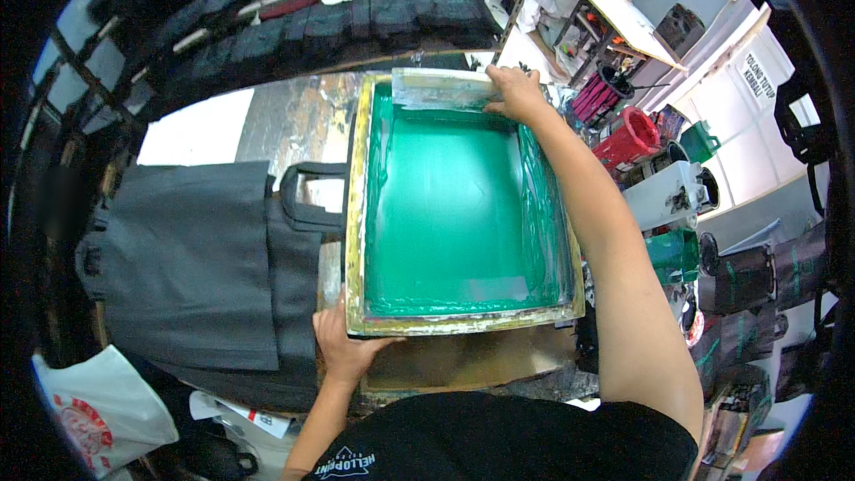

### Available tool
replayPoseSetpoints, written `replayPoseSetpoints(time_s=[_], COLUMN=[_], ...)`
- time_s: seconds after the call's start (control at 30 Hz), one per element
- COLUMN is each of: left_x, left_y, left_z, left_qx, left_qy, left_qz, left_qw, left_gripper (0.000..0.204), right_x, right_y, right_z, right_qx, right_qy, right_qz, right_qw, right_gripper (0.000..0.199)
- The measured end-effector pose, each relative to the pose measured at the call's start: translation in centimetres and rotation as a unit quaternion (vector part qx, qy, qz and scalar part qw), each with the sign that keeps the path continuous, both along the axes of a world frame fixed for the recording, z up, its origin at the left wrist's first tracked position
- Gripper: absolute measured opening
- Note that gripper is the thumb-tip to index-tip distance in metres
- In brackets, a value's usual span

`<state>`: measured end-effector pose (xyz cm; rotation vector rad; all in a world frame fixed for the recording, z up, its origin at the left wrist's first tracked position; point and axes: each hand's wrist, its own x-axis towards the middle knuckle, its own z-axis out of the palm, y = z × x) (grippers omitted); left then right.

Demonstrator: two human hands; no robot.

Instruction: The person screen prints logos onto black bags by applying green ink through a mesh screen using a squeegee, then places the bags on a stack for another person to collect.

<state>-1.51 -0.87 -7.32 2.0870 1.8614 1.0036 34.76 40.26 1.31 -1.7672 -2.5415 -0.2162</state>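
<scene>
left hand (343, 347) grip clamps wooden screen frame (356, 214) corner | right hand (517, 93) grip holds flat squeegee (441, 87) | glossy green mesh

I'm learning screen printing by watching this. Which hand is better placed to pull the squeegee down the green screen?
Probably the right hand: it already grips the squeegee at the screen frame's far end. The left hand steadies the near corner.

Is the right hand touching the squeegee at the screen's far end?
Touching. The head view shows the right hand gripping the top edge of the squeegee.
</scene>
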Motion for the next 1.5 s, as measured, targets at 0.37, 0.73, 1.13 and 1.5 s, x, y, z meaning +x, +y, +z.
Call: replayPoseSetpoints(time_s=[0.37, 0.73, 1.13, 1.5], left_x=[3.6, 11.3, 10.7, 10.1], left_y=[4.2, 37.3, 32.8, 15.0], left_z=[7.5, 9.0, 4.7, 5.6], left_qx=[0.058, 0.128, 0.229, 0.204], left_qy=[0.034, 0.236, 0.296, 0.267], left_qz=[-0.071, -0.057, -0.027, -0.052], left_qw=[0.995, 0.962, 0.927, 0.94], left_gripper=[0.11, 0.076, 0.058, 0.056], right_x=[-0.9, -1.4, -0.9, -2.0], right_y=[-0.5, -1.5, -8.6, -26.8], right_z=[-0.5, -2.6, -1.8, -1.2], right_qx=[0.119, 0.174, 0.155, 0.128], right_qy=[0.023, 0.06, 0.04, 0.02], right_qz=[0.017, 0.039, 0.066, 0.043], right_qw=[0.993, 0.982, 0.985, 0.991], right_gripper=[0.069, 0.065, 0.06, 0.055])
